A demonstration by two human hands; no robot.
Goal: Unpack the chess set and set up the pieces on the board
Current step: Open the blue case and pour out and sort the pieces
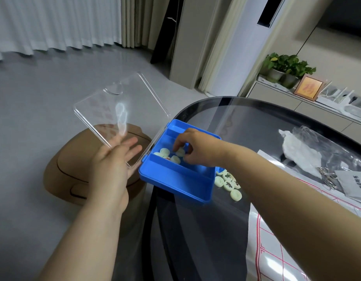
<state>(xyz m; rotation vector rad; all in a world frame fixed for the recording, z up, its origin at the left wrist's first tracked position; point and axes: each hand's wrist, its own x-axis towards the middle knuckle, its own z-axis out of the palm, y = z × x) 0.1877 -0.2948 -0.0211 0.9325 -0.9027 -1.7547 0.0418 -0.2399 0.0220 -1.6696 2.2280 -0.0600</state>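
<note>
A blue plastic box (181, 185) sits at the left edge of the dark glass table (267, 122), its clear hinged lid (118, 110) swung open to the left. My left hand (114, 159) lies flat under the lid with straight fingers and props it up. My right hand (193, 149) reaches into the box's middle compartment, its fingertips pinching one of several pale round chess pieces (167, 155) there. More pale pieces (228, 183) with black and red characters lie on the glass just right of the box. The paper board (277, 250) with red lines lies at the lower right.
A brown round stool (74, 175) stands on the floor left of the table, below the lid. On the table's right lie a crumpled clear plastic bag (317, 147), a printed leaflet (356, 183) and metal rings (327, 177). A low cabinet with potted plants (285, 67) is behind.
</note>
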